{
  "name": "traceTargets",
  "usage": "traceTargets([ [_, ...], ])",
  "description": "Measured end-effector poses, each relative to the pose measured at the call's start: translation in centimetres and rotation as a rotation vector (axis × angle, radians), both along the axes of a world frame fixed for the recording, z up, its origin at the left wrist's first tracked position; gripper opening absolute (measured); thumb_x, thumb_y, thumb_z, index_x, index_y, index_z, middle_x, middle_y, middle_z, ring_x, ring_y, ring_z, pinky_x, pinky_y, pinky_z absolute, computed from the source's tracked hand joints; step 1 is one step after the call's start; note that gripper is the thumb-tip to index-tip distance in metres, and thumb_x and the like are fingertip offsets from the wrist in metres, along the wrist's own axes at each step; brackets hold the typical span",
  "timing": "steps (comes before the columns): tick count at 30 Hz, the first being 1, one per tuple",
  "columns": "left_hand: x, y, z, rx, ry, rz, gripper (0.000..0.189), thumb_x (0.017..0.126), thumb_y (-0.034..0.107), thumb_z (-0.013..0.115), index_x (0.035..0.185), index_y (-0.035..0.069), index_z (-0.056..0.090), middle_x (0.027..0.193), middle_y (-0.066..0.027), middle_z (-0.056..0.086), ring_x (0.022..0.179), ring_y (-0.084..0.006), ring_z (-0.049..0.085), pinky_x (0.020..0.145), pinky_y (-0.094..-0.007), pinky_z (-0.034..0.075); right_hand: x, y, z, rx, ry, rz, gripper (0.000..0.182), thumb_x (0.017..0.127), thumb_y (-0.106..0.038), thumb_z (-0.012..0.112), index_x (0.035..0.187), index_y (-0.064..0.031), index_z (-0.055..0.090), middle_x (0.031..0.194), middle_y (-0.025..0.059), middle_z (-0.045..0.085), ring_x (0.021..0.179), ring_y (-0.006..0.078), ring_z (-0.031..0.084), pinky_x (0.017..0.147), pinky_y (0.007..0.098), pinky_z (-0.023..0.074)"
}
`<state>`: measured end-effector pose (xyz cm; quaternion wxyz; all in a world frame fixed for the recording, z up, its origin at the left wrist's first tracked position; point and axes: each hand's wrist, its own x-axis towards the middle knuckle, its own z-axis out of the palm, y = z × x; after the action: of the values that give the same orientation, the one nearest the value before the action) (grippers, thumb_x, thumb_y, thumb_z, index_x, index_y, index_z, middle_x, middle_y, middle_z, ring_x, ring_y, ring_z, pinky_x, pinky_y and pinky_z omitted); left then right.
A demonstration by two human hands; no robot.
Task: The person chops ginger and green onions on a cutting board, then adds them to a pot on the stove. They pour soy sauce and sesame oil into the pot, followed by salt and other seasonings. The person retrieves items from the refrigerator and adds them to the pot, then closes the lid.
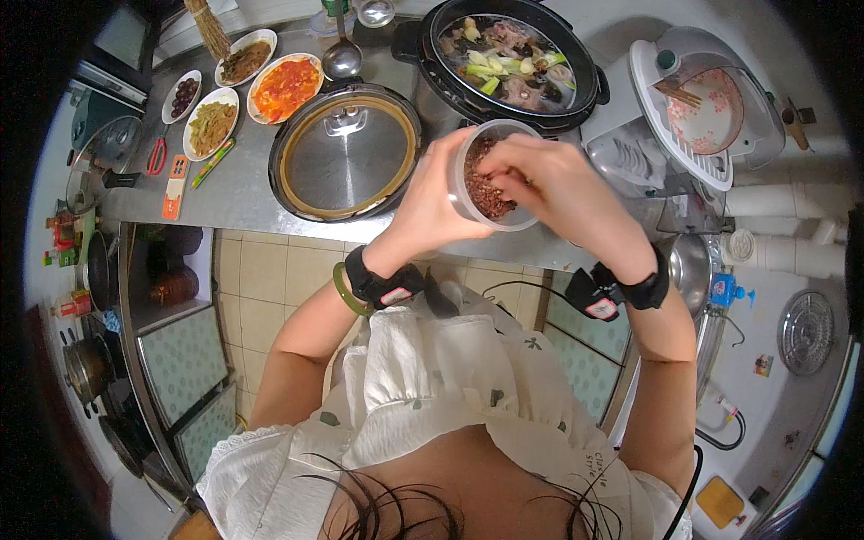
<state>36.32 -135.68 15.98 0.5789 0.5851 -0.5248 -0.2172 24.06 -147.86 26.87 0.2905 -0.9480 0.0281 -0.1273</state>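
My left hand (435, 196) is wrapped around a clear plastic tub (462, 169), tilted so its mouth faces me. Inside lie small reddish-brown dried grains that look like Sichuan peppercorns (489, 199). The fingers of my right hand (540, 169) are curled and dip into them; slight blur hides whether they pinch any. Just beyond the tub stands an uncovered black electric cooker pot (432, 74). Meat chunks (530, 99), cut scallion (493, 67) and dark pieces sit in its liquid. Left of my hands, a round cooker lid (344, 158) lies underside up on the steel counter (236, 199).
To the left are dishes of tomato and egg (285, 88), greenish food (211, 125) and dark round fruit (182, 98), with red-handled scissors (156, 156) and an orange-white grater (175, 187). A ladle (343, 59) rests behind the lid. At right stands a dish rack (719, 172).
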Motion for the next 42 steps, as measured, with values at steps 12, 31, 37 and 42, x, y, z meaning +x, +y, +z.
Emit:
traceTargets([
  [12,-0.2,-0.2,-0.7,-0.038,0.061,0.008,0.1,0.049,0.021,0.086,0.134,0.004,0.035,0.126,-0.0175,0.047,0.117,-0.0342,0.048,0.099,-0.0409,0.039,0.6,0.1,-1.0,-0.051,0.154,-0.077,0.021,0.076,-0.001,0.06,0.096,-0.004,0.064,0.088,0.0155,0.065,0.084,0.0337,0.063,0.073,0.0392,0.0508],
  [31,-0.5,0.0,-0.7,0.122,-0.003,-0.044,0.1,0.055,0.022,0.086,0.135,0.003,0.031,0.129,-0.015,0.046,0.121,-0.0278,0.048,0.102,-0.0396,0.039,1.5,0.0,-4.5,-0.246,0.166,0.15,0.012,0.07,-0.011,0.065,0.08,-0.0053,0.063,0.083,0.014,0.064,0.074,0.032,0.064,0.062,0.0402,0.0507],
  [37,0.0,-0.2,-1.0,0.075,0.003,-0.016,0.1,0.052,0.026,0.086,0.135,0.004,0.034,0.126,-0.0197,0.048,0.117,-0.0355,0.049,0.098,-0.0432,0.041,1.8,-0.8,-4.5,-0.023,0.192,0.168,0.015,0.07,-0.008,0.065,0.084,-0.003,0.063,0.081,0.0162,0.064,0.071,0.0324,0.064,0.062,0.0394,0.0501],
  [42,0.9,-0.5,-1.2,0.035,0.044,-0.027,0.1,0.053,0.026,0.086,0.135,0.004,0.034,0.126,-0.0185,0.049,0.118,-0.0354,0.048,0.099,-0.0422,0.039,2.1,-2.5,-0.8,0.273,0.367,0.058,0.014,0.076,-0.001,0.066,0.089,-0.001,0.061,0.075,0.008,0.065,0.063,0.0163,0.065,0.059,0.0276,0.0504],
])
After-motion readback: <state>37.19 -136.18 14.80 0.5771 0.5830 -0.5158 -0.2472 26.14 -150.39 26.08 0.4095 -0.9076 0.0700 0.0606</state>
